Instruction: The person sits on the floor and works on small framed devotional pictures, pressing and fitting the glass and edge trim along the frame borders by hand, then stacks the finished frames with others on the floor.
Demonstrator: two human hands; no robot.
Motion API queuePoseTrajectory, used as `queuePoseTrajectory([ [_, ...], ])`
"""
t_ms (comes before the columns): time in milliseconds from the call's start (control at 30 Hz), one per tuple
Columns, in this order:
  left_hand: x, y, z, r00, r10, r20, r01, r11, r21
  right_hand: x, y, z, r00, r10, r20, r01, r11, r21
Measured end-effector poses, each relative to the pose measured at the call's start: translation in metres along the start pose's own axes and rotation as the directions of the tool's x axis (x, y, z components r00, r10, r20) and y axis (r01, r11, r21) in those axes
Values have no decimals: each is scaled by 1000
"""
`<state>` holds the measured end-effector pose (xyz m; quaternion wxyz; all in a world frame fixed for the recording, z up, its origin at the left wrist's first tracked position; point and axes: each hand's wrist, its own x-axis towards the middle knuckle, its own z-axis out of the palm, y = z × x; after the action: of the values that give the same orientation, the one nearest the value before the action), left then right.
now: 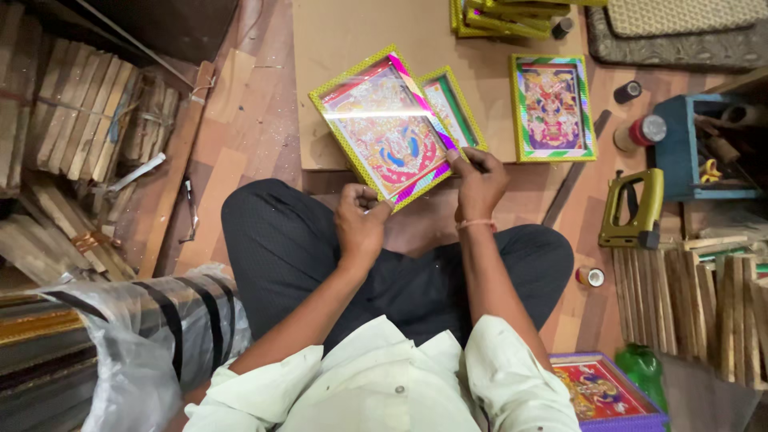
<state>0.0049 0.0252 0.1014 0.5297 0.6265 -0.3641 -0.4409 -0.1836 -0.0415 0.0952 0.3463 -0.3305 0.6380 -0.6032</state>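
Note:
I sit cross-legged on the floor and hold up a glazed picture frame (386,128) with a green-gold border and a colourful figure print. My left hand (362,222) grips its lower corner from beneath. My right hand (478,180) pinches its right lower edge, where a shiny pink strip runs along the side. Behind it a second, smaller green frame (458,106) lies on a brown board (352,40). A third framed picture (553,108) lies flat to the right of both.
A stack of green frames (504,16) lies at the top. A yellow-green staple gun (634,210), tape rolls (590,277) and a blue toolbox (688,148) sit at right. Wooden slats (704,308) are at right, more wooden slats (80,120) at left. A purple frame (608,392) is by my knee.

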Motion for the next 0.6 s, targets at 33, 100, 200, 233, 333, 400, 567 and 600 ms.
queuePoseTrajectory([
  [33, 0, 1, 0, 1000, 0, 1, 0, 1000, 12, 8, 6, -2, 1000, 10, -7, -10, 1000, 2],
  [100, 0, 2, -1, 1000, 7, 0, -6, 999, 32, 25, 18, -6, 1000, 21, -17, -21, 1000, 10],
  [200, 2, 5, -1, 1000, -18, 5, 17, 997, 75, 45, 30, -23, 967, -188, -170, 179, 981, -70],
  [233, 2, 6, -1, 1000, -2, 3, 1, 997, 79, 48, 33, -29, 954, -174, -245, 134, 976, -172],
  [333, 3, 7, 1, 999, 37, 2, -37, 992, 117, 55, 43, -43, 925, -115, -362, -40, 918, -395],
  [400, 3, 7, 2, 999, 47, 16, -49, 984, 173, 56, 49, -42, 950, -12, -313, -147, 866, -478],
  [567, 4, 6, -1, 998, 56, 6, -56, 989, 137, 48, 43, -34, 954, 87, -288, -154, 964, -219],
  [600, 4, 6, -2, 999, 50, 1, -50, 989, 139, 40, 34, -35, 962, 145, -230, -162, 985, -58],
])
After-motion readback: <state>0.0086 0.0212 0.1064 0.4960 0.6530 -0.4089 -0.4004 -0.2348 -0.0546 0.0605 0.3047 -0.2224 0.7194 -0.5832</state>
